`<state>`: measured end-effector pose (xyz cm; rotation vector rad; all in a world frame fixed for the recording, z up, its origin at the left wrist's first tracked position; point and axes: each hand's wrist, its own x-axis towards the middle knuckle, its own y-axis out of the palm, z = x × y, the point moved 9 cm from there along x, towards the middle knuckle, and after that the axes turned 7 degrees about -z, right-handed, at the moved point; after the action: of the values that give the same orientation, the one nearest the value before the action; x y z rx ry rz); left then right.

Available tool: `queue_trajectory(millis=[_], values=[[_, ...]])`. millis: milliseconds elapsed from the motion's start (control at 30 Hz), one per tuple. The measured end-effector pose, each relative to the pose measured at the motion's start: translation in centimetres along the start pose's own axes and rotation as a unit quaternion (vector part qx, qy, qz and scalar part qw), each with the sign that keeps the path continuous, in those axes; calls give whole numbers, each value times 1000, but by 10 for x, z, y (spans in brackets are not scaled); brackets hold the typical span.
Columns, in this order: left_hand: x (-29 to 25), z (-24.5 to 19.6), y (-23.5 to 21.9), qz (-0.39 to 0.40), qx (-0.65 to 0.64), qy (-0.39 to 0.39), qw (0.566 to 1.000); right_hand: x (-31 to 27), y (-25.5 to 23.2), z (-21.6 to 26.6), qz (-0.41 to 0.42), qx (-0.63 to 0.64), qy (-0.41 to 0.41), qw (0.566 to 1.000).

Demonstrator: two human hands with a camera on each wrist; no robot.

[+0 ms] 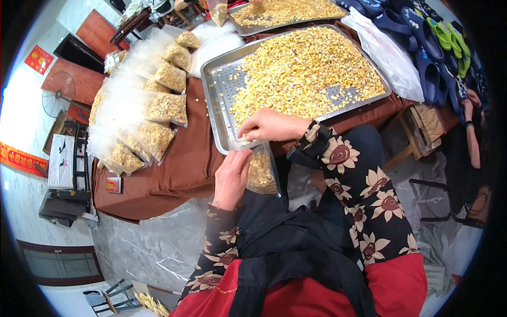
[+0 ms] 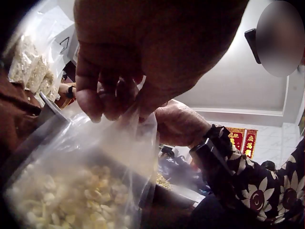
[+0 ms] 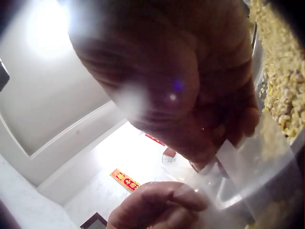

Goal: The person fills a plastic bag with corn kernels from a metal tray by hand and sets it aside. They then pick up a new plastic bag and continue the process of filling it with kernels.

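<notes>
A clear plastic bag (image 1: 262, 171) part-filled with yellow kernels hangs at the near left corner of a metal tray (image 1: 215, 113). The left hand (image 1: 232, 177) pinches the bag's upper edge; in the left wrist view its fingers (image 2: 107, 98) are curled on the plastic above the kernels (image 2: 76, 198). The right hand (image 1: 277, 126) is just above the bag's other top corner, over the tray's edge. In the right wrist view its thumb and fingers (image 3: 209, 148) pinch the plastic (image 3: 238, 167). Loose kernels (image 1: 306, 68) are heaped in the tray.
Several filled bags (image 1: 166, 108) lie on the brown cloth (image 1: 195, 169) at the left. A second kernel tray (image 1: 285, 13) is behind, with a white plastic bag (image 1: 388, 58) and blue slippers (image 1: 430, 76) at the right. A wooden stool (image 1: 417, 132) stands below; another person's arm (image 1: 471, 132) is far right.
</notes>
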<state>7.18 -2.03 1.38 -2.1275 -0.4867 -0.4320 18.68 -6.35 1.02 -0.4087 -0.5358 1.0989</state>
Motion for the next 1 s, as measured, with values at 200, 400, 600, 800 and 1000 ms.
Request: queue_trajectory(millis=[200, 400, 600, 800, 1000], values=[[-1, 1, -1, 3, -6, -13, 1000, -14, -69, -65, -165, -98, 60, 980], [-3, 1, -3, 1, -7, -15, 1000, -57, -87, -100, -23, -289, 215, 932], [-2, -1, -2, 0, -10, -8, 1000, -52, -65, -85, -58, -277, 159, 946], [-1, -7, -1, 8, -8, -1, 1000, -40, -74, -110, -214, -196, 159, 944], [-3, -4, -3, -1, -12, 3, 1000, -27, -78, -86, -233, -33, 159, 959]])
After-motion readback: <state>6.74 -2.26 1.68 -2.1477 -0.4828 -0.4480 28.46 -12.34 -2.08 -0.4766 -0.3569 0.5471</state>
